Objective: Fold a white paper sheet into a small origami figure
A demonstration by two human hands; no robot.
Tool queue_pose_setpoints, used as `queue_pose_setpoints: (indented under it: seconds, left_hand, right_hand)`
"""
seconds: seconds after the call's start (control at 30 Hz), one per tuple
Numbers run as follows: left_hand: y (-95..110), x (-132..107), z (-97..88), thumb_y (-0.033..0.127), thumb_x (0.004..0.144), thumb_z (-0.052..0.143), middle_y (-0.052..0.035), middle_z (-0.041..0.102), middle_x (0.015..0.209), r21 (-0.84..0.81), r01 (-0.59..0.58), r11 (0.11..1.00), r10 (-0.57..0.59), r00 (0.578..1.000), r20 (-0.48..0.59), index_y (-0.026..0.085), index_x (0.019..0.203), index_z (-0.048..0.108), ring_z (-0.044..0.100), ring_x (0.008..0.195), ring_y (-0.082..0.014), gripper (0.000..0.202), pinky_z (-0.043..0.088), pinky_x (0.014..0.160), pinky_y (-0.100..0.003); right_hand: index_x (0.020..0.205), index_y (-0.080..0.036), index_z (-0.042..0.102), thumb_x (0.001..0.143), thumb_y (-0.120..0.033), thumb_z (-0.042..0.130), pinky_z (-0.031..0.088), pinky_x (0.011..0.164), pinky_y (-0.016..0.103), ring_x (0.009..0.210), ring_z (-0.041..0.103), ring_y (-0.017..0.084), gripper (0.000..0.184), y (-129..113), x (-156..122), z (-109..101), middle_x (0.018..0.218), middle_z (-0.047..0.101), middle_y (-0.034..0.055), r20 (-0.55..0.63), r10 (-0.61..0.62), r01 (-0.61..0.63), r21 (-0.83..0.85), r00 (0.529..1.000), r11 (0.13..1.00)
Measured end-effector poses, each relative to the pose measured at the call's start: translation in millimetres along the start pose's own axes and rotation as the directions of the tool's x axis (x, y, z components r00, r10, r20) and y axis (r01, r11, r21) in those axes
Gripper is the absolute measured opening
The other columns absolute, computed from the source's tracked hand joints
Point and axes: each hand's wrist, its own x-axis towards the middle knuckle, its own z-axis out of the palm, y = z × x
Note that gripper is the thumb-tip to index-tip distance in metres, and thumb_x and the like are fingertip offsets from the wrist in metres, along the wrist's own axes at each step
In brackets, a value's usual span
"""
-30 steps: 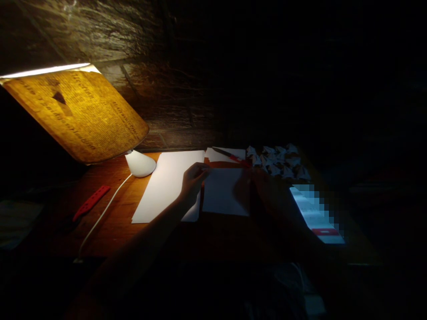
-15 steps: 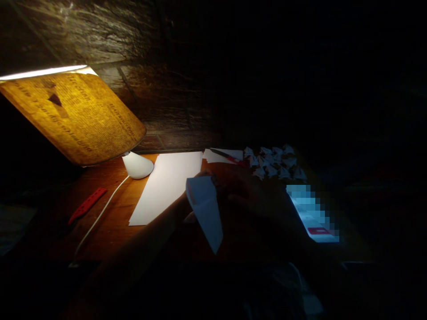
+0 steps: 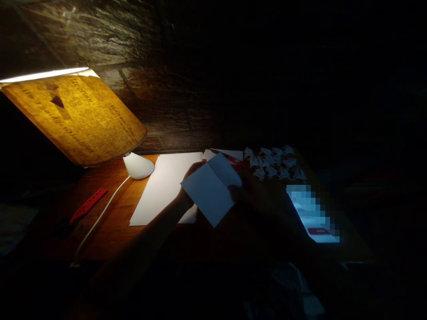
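A creased square of white paper (image 3: 210,189) is held up between my two hands above the wooden table, turned so one corner points down at me. My left hand (image 3: 189,189) grips its left side, the fingers partly behind the sheet. At the right edge my right hand (image 3: 242,189) pinches the paper, its thumb on the front face; the rest of that hand is lost in shadow. Under and behind my left hand lies a stack of white paper (image 3: 167,186). Scissors with red handles (image 3: 240,163) lie just beyond the square, partly covered by it.
A lamp with a printed yellow shade (image 3: 90,115) and white base (image 3: 138,166) stands at left, its cord (image 3: 103,211) running forward. Near it lies a red-handled tool (image 3: 88,206). Several folded paper pieces (image 3: 271,162) sit at back right, behind a lit phone or tablet (image 3: 310,213).
The paper has gone from a narrow folded shape seen at a slant to an opened square facing me. My right hand has come to its right edge and taken hold.
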Motion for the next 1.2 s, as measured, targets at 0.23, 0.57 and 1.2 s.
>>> queue_pose_setpoints:
  seconds: [0.23, 0.57, 1.2]
  left_hand:
    - [26, -4, -1.7, 0.036, 0.087, 0.065, -0.008, 0.075, 0.11, 0.256, -0.321, 0.912, 0.337, 0.941, -0.02, 0.02, 0.103, 0.072, 0.07, 0.105, -0.0251, 0.023, 0.054, 0.093, -0.039]
    - [28, -11, -7.1, 0.026, 0.095, 0.056, -0.0121, 0.074, 0.118, 0.533, -0.562, 0.633, 0.523, 0.818, 0.24, 0.018, 0.114, 0.072, 0.067, 0.116, -0.0279, 0.025, 0.051, 0.104, -0.048]
    - [-20, -11, -3.0, 0.026, 0.083, 0.064, -0.0141, 0.046, 0.159, 0.672, -0.716, 0.191, -0.003, 0.684, 0.73, 0.023, 0.147, 0.049, 0.032, 0.152, -0.0347, 0.066, 0.025, 0.123, -0.059]
  right_hand:
    - [0.132, -0.02, 0.063, 0.077, -0.024, 0.078, 0.051, 0.101, 0.049, 0.116, 0.064, 0.029, 0.058, 11, 5, 1, 0.129, 0.068, 0.0134, 0.052, -0.075, 0.088, -0.33, 0.996, 0.94]
    - [0.134, -0.019, 0.066, 0.084, -0.031, 0.075, 0.05, 0.101, 0.047, 0.117, 0.064, 0.03, 0.052, 8, 3, 4, 0.131, 0.069, 0.0144, 0.081, -0.159, 0.177, -0.568, 0.984, 0.804]
    - [0.112, -0.012, 0.069, 0.099, -0.035, 0.055, 0.047, 0.085, 0.036, 0.101, 0.064, 0.028, 0.03, -9, 76, -22, 0.114, 0.069, 0.018, -0.128, 0.038, -0.132, -0.882, 0.991, 0.452]
